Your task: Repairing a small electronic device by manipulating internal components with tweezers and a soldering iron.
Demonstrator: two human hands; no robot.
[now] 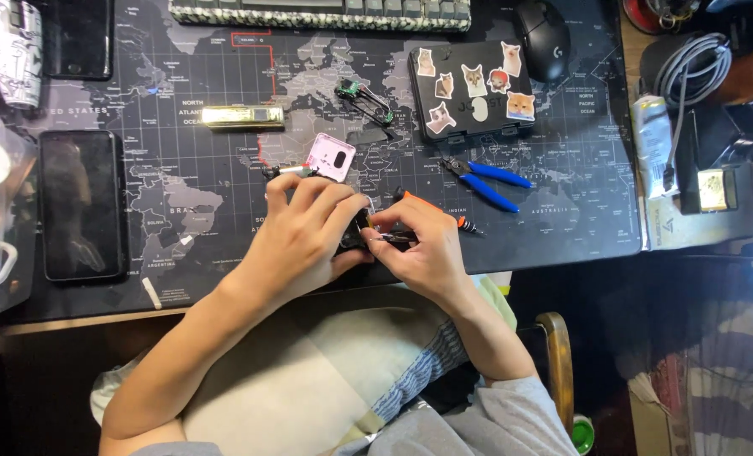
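L hand (305,230) fingers curled tight round a small dark part (356,232), steadying it at desk edge, while R hand (423,245) pinches a thin tool (391,239) w/ tip at that part; blue pliers (488,179) lie just beyond R fingertips.

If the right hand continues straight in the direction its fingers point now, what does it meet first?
The right hand points left, so it would first meet the small dark part held by the left hand; they look nearly touching already.
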